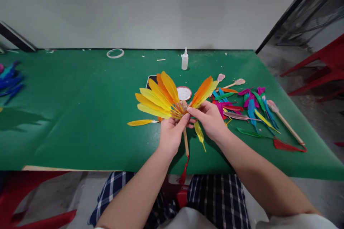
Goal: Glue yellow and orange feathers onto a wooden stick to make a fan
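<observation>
Yellow-orange feather fan (166,98): my left hand (170,134) clasps its stick (186,144) upright, my right hand (211,120) pinches its hub.

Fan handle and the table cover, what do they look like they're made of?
Fan handle: pale, matte, round stick, likely wood or bamboo, with a red thread tassel. Table cover: thin green matte sheet, creased and rippled, probably paper or felt-like fabric; cannot tell which.

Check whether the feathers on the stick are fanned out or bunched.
Fanned out: the feathers radiate from the top of the stick in two sprays, with a gap between. The left hand and right hand pinch their base.
</observation>
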### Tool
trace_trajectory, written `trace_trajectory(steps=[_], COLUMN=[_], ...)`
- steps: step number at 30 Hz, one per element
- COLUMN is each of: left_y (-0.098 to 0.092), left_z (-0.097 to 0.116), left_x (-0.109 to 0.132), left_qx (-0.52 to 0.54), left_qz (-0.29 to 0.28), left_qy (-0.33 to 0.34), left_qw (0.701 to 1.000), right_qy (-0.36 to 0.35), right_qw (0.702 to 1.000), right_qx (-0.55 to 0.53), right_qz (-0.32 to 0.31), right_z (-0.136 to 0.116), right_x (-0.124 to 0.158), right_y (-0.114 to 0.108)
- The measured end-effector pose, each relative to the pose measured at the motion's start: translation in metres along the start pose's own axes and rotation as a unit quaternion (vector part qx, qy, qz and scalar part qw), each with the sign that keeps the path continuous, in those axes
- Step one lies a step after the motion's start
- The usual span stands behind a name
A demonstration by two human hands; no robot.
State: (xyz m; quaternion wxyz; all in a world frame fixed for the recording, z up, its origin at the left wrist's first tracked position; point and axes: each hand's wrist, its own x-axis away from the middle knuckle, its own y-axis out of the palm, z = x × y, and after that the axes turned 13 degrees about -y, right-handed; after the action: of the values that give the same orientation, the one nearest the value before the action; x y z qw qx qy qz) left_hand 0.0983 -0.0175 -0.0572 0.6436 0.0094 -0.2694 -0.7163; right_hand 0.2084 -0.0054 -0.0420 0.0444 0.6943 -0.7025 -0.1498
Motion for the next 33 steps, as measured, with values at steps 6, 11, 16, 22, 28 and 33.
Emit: trace_trajectory(steps=[6,11,16,22,28,33], left_y=[0.0005,0.0007,0.0006,0.0008,0.0021,0.0046], left_z=[0.0003,0.0001,0.0002,0.0006,0.0021,0.0075], left_x=[0.001,0.0011,0.0011,0.0013,0.0019,0.0046], left_qx=[-0.005,-0.004,-0.003,-0.008,0.022,0.072], left_qz=[0.002,0.002,-0.003,-0.002,-0.013,-0.014], left_qy=[-0.004,-0.003,-0.002,0.003,-0.007,-0.041], left_qw=[1.0,1.0,1.0,1.0,1.0,0.996], right_qy=[-0.001,0.003,0.004,0.003,0.001,-0.006], right_qw=[1.0,1.0,1.0,1.0,1.0,1.0], right_qx=[0.011,0.004,0.002,-0.011,-0.006,-0.019], right_qz=[0.004,0.003,0.01,0.009,0.002,-0.013], right_z=[-0.0011,-0.0016,-0.0021,-0.0016,-0.0027,-0.0022], right_x=[0.0003,0.0004,0.0006,0.0007,0.0011,0.0028], right_y=[0.0001,0.0015,0.0034,0.0036,0.0039,0.0061])
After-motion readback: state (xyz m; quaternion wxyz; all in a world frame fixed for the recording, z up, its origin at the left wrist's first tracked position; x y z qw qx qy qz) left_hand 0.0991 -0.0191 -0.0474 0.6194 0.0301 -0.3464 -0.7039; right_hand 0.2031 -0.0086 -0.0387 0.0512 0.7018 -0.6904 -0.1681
